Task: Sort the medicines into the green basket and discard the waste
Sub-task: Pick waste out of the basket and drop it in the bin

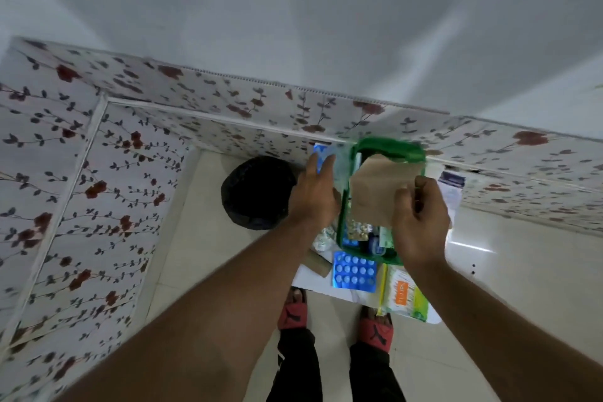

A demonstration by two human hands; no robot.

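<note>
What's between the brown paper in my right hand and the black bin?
Your left hand is. The brown paper, pinched by the right hand, hangs over the green basket; the black bin sits on the floor, left of that hand.

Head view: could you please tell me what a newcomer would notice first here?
The brown paper pinched in the right hand above the green basket at centre. The left hand reaches beside it, with a black bin to its left and a blue blister pack below the basket.

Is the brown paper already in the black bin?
No, the right hand holds the brown paper over the green basket, beside the bin.
</note>
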